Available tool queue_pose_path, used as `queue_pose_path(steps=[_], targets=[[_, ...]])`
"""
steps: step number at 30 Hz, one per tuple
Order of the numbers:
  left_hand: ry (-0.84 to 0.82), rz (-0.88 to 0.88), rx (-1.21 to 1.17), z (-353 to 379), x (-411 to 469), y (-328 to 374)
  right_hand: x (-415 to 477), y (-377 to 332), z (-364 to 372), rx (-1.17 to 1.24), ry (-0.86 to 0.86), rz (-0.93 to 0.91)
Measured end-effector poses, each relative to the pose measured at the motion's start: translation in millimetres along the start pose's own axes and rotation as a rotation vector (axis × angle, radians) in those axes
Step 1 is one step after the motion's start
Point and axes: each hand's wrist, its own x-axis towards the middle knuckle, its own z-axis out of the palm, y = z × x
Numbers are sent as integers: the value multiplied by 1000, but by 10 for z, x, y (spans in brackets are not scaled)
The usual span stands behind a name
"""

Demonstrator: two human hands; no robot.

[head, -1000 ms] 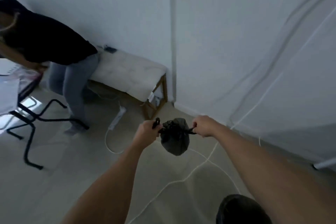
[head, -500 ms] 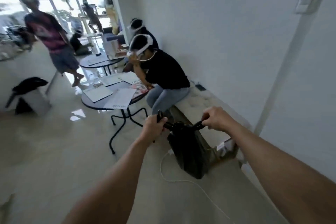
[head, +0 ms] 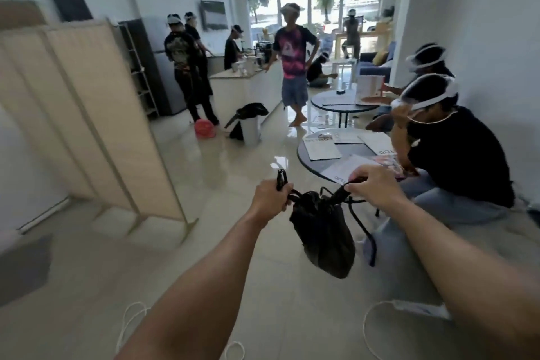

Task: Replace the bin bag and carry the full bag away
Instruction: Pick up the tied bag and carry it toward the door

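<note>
Gripping black bin bag (head: 321, 231) by its top tails, left hand (head: 270, 197) and right hand (head: 372, 187) either side; beyond the bag, lined white bin (head: 251, 133); left of it, folding screen (head: 96, 114).

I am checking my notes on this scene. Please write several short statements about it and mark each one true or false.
1. The left hand and the right hand both hold the black bag by its ties. True.
2. The black bag rests on the floor. False: it hangs in the air under the hands.
3. A white bin with a black liner stands beside the counter. True.
4. The folding screen stands at the right of the view. False: it stands at the left.
5. The nearest round table is bare. False: papers lie on it.
</note>
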Motion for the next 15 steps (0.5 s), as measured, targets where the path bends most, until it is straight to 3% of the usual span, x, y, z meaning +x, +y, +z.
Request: queue_pose_path(steps=[15], targets=[[443, -119, 50, -2477, 959, -1084, 1604, -2079, 2197, 132, -427, -320]])
